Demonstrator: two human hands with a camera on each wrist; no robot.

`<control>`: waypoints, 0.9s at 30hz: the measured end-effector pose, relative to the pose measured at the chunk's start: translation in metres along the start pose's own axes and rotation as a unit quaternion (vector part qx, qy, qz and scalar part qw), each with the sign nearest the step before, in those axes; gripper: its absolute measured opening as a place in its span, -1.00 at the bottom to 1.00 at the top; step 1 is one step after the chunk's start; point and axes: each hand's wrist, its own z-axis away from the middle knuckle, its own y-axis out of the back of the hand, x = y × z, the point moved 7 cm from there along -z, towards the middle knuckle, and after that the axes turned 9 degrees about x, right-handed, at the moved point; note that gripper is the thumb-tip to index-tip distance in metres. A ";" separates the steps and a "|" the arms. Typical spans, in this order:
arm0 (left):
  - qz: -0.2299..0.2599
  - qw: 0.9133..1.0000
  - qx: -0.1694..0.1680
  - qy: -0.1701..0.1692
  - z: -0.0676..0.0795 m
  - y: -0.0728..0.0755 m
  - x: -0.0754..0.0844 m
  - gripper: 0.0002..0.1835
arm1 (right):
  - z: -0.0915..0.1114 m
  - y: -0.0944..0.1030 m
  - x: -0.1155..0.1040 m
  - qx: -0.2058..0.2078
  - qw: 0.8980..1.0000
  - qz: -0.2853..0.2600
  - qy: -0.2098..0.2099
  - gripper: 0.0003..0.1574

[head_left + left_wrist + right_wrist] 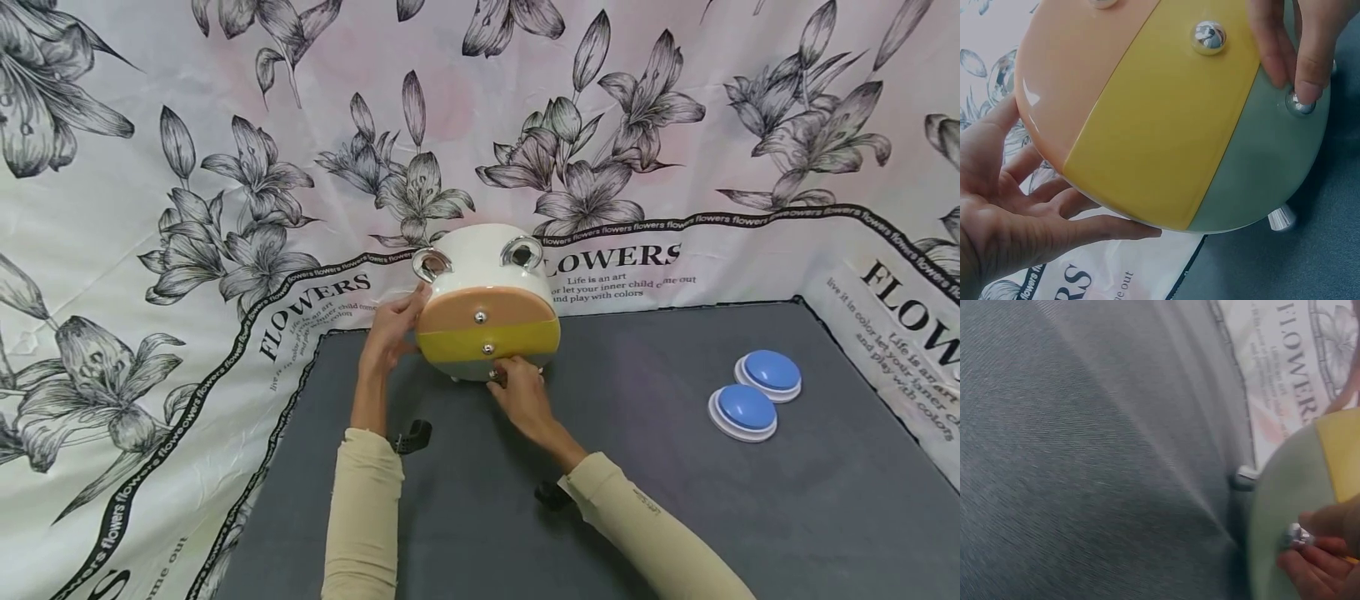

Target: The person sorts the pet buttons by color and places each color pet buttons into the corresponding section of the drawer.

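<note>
A small rounded white drawer box (pixel 480 250) stands near the back of the table, with two silver rings (pixel 522 252) on top. Its front has a peach drawer (pixel 1085 75), a yellow drawer (pixel 1160 125) and a green drawer (pixel 1254 156), each with a round silver knob. My left hand (pixel 390 329) rests against the box's left side, thumb stretched along the edge and fingers spread. With thumb and fingers, my right hand (pixel 521 396) pinches the knob (pixel 1296 536) of the green bottom drawer. In the left wrist view the three drawer fronts look flush.
Two blue push buttons (pixel 747 407) with white bases sit on the right of the grey table (pixel 637 517). Behind the box hangs a white flower-printed cloth (pixel 450 108), which also runs along the table's sides. A short silver foot (pixel 1282 217) shows under the box.
</note>
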 end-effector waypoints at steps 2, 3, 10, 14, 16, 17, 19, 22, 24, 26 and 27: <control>0.001 1.000 -0.001 0.002 0.000 0.000 -0.001 -0.15 | 0.000 -0.003 0.001 0.016 1.000 0.004 0.001 -0.80; 0.002 1.000 -0.001 0.002 -0.001 0.000 -0.001 -0.14 | 0.000 -0.004 0.002 0.025 1.000 0.007 -0.002 -0.79; 0.004 1.000 0.004 -0.003 -0.002 -0.002 0.000 -0.15 | 0.002 -0.012 0.005 0.080 0.996 0.025 -0.043 -0.86; 0.003 1.000 0.005 -0.004 -0.001 -0.001 0.002 -0.16 | 0.001 -0.014 0.005 0.108 0.992 0.027 -0.065 -0.78; 0.002 1.000 0.007 -0.005 -0.001 0.000 0.002 -0.16 | 0.002 -0.015 0.003 0.124 0.990 0.019 -0.072 -0.77; 0.002 1.000 0.008 -0.006 -0.001 0.001 0.002 -0.16 | 0.002 -0.016 0.003 0.131 0.988 0.015 -0.075 -0.76; 0.001 1.000 0.010 -0.005 -0.002 0.002 0.001 -0.16 | 0.004 -0.017 0.003 0.143 0.986 0.010 -0.080 -0.76; -0.003 1.000 0.009 0.002 -0.002 0.001 -0.001 -0.17 | 0.009 -0.018 0.004 0.158 0.983 0.010 -0.090 -0.77; -0.002 1.000 0.007 0.003 -0.002 0.000 -0.002 -0.18 | 0.012 -0.017 0.003 0.166 0.981 0.013 -0.094 -0.77; 0.000 1.000 0.007 0.002 -0.002 0.000 -0.001 -0.19 | 0.013 -0.016 0.002 0.173 0.980 0.013 -0.094 -0.78; 0.006 1.000 0.005 0.000 -0.003 0.000 -0.001 -0.21 | 0.013 -0.016 0.002 0.173 0.980 0.012 -0.093 -0.78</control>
